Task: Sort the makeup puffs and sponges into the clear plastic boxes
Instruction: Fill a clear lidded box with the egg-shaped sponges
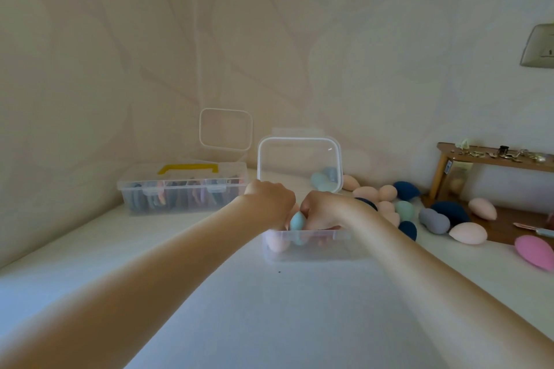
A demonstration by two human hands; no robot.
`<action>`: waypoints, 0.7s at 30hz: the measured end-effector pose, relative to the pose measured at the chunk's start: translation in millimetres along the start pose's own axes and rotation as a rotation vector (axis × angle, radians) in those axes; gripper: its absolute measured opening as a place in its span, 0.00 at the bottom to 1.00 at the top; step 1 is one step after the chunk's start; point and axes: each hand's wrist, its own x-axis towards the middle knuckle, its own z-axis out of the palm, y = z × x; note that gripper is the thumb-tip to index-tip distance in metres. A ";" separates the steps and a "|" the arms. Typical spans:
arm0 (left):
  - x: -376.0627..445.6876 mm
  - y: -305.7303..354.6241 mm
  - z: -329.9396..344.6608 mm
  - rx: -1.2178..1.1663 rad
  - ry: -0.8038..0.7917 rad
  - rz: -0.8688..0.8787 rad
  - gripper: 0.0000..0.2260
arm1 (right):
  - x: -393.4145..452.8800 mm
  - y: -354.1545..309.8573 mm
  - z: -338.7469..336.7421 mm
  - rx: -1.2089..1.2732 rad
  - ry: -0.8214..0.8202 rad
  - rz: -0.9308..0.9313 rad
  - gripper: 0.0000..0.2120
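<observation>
Both hands reach into the open clear box [305,244] on the white worktop [209,293].

The left hand [269,199] and right hand [325,210] meet over the box, fingers curled around a teal sponge [297,223] between them; which hand grips it I cannot tell. A peach sponge [277,243] lies just below the fingers. Loose sponges [434,220] sit well right of them, a yellow-handled box [183,192] left.

Single head-worn wide-angle view, facing forward and slightly down, close over the table [180,293], edges seemingly distorted
</observation>
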 end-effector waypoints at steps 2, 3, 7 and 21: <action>0.7 1.2 -0.5 -0.009 -0.009 0.012 0.09 | 2.0 0.4 1.5 -0.013 -0.010 0.003 0.12; 1.0 0.6 -0.4 -0.038 -0.011 0.024 0.09 | 3.3 1.0 2.2 -0.022 -0.005 0.006 0.10; 0.3 -5.2 2.4 -0.129 0.040 0.055 0.09 | 6.5 6.3 1.2 0.064 -0.025 -0.024 0.15; -3.2 -21.6 -6.5 -0.331 0.060 0.066 0.10 | 19.8 25.1 5.6 0.341 0.034 -0.119 0.09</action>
